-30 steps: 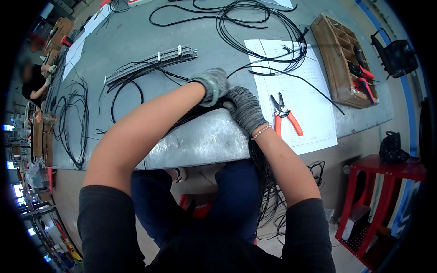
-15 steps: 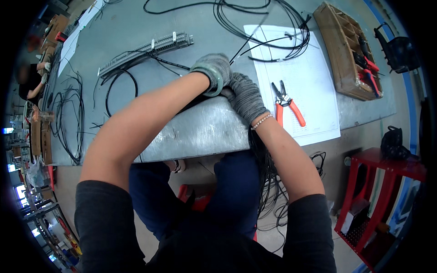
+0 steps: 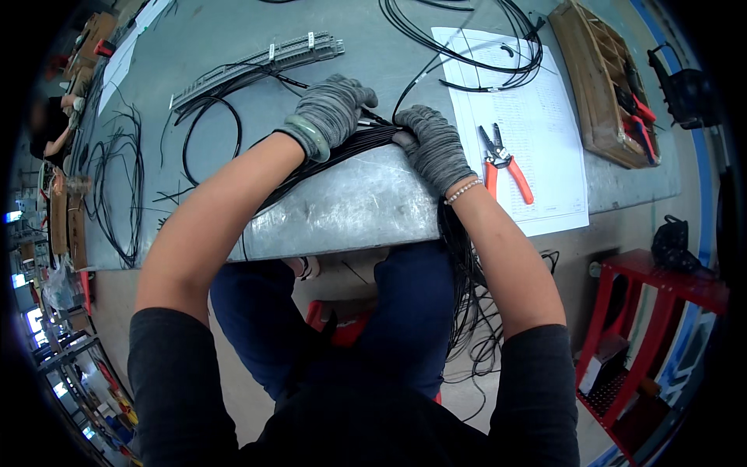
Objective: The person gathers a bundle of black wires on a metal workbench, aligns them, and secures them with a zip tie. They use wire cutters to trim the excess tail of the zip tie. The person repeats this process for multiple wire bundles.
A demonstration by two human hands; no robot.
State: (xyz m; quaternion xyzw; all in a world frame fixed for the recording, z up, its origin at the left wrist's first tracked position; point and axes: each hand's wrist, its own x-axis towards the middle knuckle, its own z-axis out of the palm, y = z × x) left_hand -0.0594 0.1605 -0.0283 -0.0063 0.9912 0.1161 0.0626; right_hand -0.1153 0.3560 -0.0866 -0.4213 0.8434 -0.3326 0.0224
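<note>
Showing, at far left, a loose tangle of black cables (image 3: 138,179) on the grey worktop (image 3: 327,222); next rightward, showing a terminal strip (image 3: 264,61) lying slantwise beyond the forearm. Curling the gloved left hand (image 3: 323,117) partway just above the black cable bundle (image 3: 366,141), without clearly revealing whether gripping a strand. Pinching the same bundle near the worktop's front edge between thumb and fingers of the gloved right hand (image 3: 432,152). For good handling, probably best gripping firmly at right, laying strands parallel rather than crossing, and working the left fingertips close beside the pinch. Showing, farther right, orange-handled wire strippers (image 3: 498,153) on a printed sheet (image 3: 556,175), then a wooden compartment box (image 3: 580,93).
</note>
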